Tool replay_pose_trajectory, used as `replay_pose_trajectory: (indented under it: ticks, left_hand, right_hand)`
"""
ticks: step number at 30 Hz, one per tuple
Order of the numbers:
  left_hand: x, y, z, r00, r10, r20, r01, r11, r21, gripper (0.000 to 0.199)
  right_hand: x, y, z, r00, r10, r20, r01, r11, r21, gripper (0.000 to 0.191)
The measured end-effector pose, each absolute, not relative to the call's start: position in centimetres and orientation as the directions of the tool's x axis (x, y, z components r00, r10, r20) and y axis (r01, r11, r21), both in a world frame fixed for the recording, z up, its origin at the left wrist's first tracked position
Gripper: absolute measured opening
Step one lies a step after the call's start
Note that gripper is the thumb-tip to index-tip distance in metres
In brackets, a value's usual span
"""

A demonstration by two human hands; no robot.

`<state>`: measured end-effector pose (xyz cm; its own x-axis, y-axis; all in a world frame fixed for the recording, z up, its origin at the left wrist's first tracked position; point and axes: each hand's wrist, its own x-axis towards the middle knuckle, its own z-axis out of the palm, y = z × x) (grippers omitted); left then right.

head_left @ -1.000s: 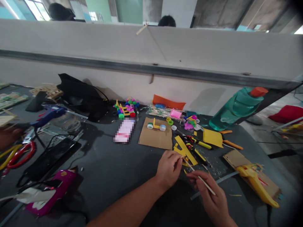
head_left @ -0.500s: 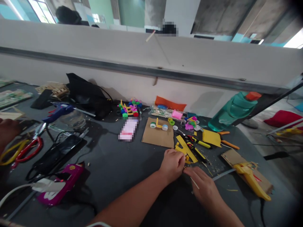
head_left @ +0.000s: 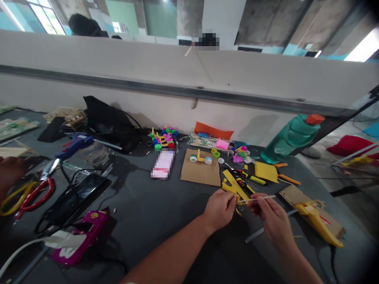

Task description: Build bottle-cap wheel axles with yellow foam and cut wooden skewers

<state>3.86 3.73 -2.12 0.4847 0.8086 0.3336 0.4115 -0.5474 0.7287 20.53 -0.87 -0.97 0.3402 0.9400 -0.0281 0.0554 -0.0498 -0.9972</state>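
A thin pale wooden stick [head_left: 270,197] is pinched between the thumb and fingers of my right hand [head_left: 275,219], lying nearly level. Its left end reaches the fingertips of my left hand [head_left: 220,209], which is closed. Bits of yellow show at those fingertips, but what the left hand grips is mostly hidden. Just beyond both hands lie yellow strips [head_left: 235,185] and a black-and-yellow cutter [head_left: 248,190]. Farther back, a cardboard square [head_left: 199,176] carries a small yellow piece [head_left: 199,156] between two bottle caps.
A yellow glue gun [head_left: 318,223] rests on cardboard at right, its glue stick pointing toward my right hand. A teal bottle [head_left: 291,138] leans near the wall. Left are red-handled scissors [head_left: 38,197], a phone [head_left: 78,195] and a purple power strip [head_left: 84,236]. Another person's hand [head_left: 10,173] is at far left.
My right hand has moved right and turned, so its fingers now show, with the stick level instead of slanting down. My left hand stays closed in nearly the same place.
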Motion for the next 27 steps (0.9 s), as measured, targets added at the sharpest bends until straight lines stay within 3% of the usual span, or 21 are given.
replay_pose_trajectory:
  ticks: [4,8,12,17,27]
  left_hand:
    - [3.9,3.4,-2.1,0.565,0.766,0.305,0.419,-0.585,0.694,0.027]
    - [4.0,3.5,-2.1,0.571,0.780,0.255,0.455,-0.560,0.693,0.024]
    - [4.0,3.7,-2.0,0.607,0.758,0.238,0.426,-0.564,0.707,0.023]
    - [4.1,3.7,-1.8,0.628,0.737,0.250,0.407,-0.584,0.702,0.023]
    - [4.1,3.1,-1.8,0.666,0.680,0.308,0.414,-0.680,0.605,0.023]
  right_hand:
    - [20.6,-1.0,-1.6,0.481,0.872,-0.094,-0.117,-0.042,-0.992,0.029]
    - [19.3,-1.7,-1.5,0.400,0.910,-0.112,-0.121,-0.069,-0.990,0.028]
    - [18.0,-2.0,-1.4,0.261,0.960,-0.100,-0.019,-0.099,-0.995,0.028]
    - [17.9,-1.8,-2.1,0.242,0.968,-0.064,0.139,-0.099,-0.985,0.028]
    - [18.8,-2.4,-2.4,0.199,0.963,0.183,0.455,0.075,-0.887,0.024]
